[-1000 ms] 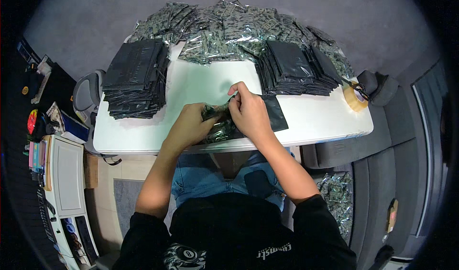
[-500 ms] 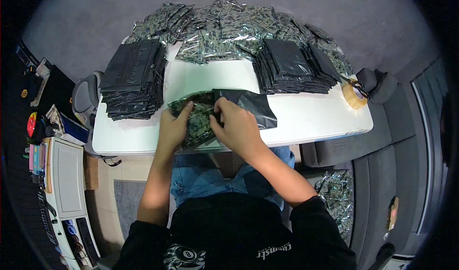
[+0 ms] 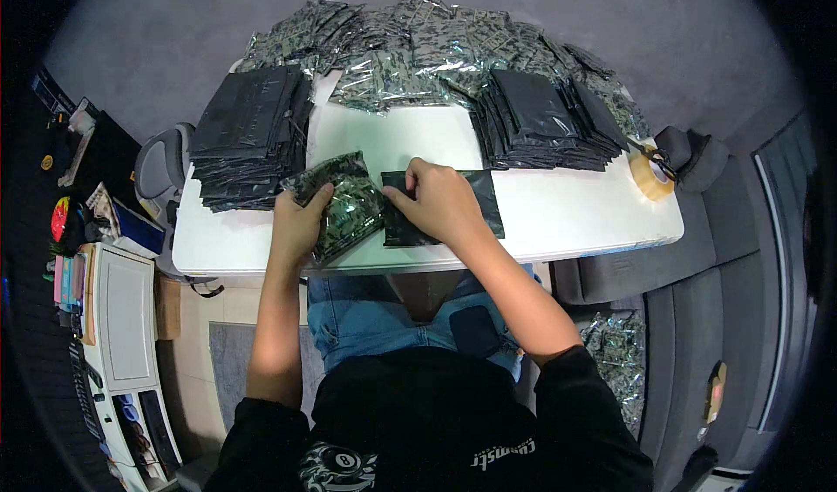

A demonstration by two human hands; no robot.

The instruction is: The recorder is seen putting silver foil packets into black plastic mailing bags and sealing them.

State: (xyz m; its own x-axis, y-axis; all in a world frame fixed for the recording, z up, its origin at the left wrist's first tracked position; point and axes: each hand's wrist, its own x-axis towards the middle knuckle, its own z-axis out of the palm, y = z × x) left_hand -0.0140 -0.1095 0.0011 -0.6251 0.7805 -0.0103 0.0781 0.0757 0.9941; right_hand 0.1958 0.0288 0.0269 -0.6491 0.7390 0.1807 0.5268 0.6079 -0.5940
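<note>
My left hand point(image 3: 299, 222) grips a camouflage-patterned packet point(image 3: 351, 211) in shiny clear plastic, thumb on top and fingers beneath. The packet is tilted above the near part of the white table point(image 3: 349, 139). Just to its right, a flat black plastic mailing bag point(image 3: 482, 197) lies on the table. My right hand point(image 3: 443, 203) is over this bag, fingers curled and thumb at its left edge; the hand covers part of the bag. The packet and the bag are apart.
Black bags form a tall stack point(image 3: 240, 126) at the left and another pile point(image 3: 536, 122) at the right. Clear-wrapped camouflage packets point(image 3: 418, 43) heap along the far edge. A tape roll point(image 3: 649, 178) with black scissors point(image 3: 656, 156) sits at the right end. More packets point(image 3: 615, 361) lie low beside the sofa point(image 3: 697, 318).
My left hand has drawn the camouflage packet leftward, away from the black bag, and tilted it. The bag now lies flatter and squarer under my right hand.
</note>
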